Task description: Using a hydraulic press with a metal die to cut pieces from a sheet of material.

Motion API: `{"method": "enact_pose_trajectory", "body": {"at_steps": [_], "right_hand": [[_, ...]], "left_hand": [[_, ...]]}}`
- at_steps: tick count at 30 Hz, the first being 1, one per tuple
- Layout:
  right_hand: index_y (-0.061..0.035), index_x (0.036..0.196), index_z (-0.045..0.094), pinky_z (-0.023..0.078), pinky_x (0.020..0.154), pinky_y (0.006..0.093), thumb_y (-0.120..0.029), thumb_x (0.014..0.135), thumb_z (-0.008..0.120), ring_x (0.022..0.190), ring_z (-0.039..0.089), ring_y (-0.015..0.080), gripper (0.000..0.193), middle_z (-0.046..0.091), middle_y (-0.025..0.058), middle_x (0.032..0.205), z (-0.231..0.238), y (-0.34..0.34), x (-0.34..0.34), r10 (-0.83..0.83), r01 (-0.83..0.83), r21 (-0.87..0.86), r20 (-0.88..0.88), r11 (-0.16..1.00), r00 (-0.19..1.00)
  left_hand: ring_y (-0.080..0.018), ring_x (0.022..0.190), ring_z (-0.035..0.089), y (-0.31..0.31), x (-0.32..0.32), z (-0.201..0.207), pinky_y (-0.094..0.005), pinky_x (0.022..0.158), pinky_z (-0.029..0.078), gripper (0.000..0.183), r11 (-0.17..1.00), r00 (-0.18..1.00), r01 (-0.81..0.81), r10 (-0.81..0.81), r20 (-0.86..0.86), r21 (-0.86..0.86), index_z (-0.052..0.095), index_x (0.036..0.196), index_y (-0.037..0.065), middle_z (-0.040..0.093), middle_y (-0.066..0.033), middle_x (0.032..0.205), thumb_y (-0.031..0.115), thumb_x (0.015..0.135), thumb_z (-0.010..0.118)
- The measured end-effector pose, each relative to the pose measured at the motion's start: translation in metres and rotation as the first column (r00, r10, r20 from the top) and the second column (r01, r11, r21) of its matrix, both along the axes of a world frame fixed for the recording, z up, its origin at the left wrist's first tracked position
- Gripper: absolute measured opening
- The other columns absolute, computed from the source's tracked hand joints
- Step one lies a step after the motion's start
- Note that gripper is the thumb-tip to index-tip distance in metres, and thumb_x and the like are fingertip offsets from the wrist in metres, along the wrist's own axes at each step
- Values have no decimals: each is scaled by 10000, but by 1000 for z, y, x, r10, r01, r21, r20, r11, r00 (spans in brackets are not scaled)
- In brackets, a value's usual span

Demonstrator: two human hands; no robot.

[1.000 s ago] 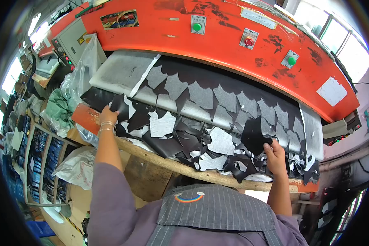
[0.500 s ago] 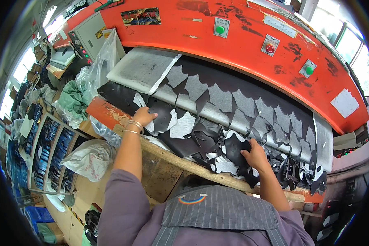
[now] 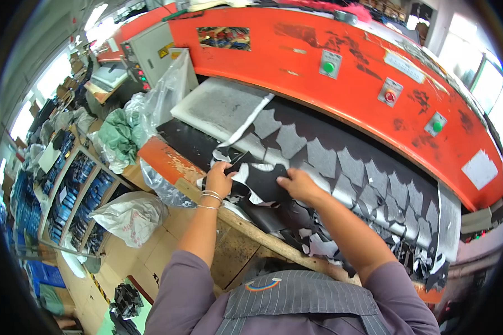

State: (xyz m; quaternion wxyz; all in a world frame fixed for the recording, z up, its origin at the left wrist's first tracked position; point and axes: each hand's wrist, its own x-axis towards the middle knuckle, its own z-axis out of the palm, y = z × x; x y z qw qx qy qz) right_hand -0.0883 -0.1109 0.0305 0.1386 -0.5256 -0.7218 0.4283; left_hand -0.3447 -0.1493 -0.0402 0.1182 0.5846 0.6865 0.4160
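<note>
A black, leather-like cut piece point(image 3: 265, 183) with pale edges showing is stretched between my hands above the worktop. My right hand point(image 3: 300, 185) pinches its right edge between thumb and fingers. My left hand point(image 3: 219, 180) is closed at the left side, its fingers around dark and white scrap material beside the piece; exactly what it grips is partly hidden. Beneath and to the right lie tangled black and white offcuts point(image 3: 318, 245). Behind my hands, a dark sheet point(image 3: 363, 151) carries rows of grey, jagged-edged cut shapes point(image 3: 321, 159).
An orange-red machine beam point(image 3: 296, 61) spans the back, with green point(image 3: 328, 67) and red point(image 3: 390, 96) push buttons. A white board point(image 3: 221, 103) lies under it. Along the front runs a worn wooden rail point(image 3: 262, 237). At left stand a white sack point(image 3: 131, 218) and a rack of blue items point(image 3: 70, 195).
My right hand has moved left from the offcut pile to near my left hand, and a black piece is now lifted between them. The view has shifted too.
</note>
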Motion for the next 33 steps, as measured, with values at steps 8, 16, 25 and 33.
{"method": "enact_pose_trajectory", "body": {"at_steps": [8,16,25,33], "right_hand": [[18,1082,591,459,918,427,-232,729,738,1013,579,414,457,590,276,1108,-60,-12,-29,-32,-16,223,214,975,976],[0,1286,421,495,744,326,-5,780,625,864,598,209,546,581,169,988,-64,-52,41,1,101,342,-286,934,958],[-44,959,674,499,676,395,-15,735,598,742,604,303,239,589,117,790,-20,-233,56,706,-625,772,380,114,598],[-9,1113,606,423,963,389,39,742,652,1094,546,342,377,585,170,1149,27,-202,159,759,-660,654,197,369,620]], "left_hand": [[-167,966,574,-120,-13,70,-322,860,468,320,830,458,-462,-78,885,312,503,1116,4,601,-87,1043,37,842,665],[-200,1005,603,-253,146,-23,-367,914,474,369,993,-302,-77,61,951,-88,540,1215,-18,628,-80,1093,26,859,625],[-158,912,620,-280,213,-8,-333,811,499,306,965,-258,-261,-90,962,20,602,1150,103,647,-29,1032,274,897,618],[-212,1038,599,-380,217,52,-373,910,495,406,670,-54,-702,-389,920,242,522,1223,58,611,-76,1132,8,834,626]]}}
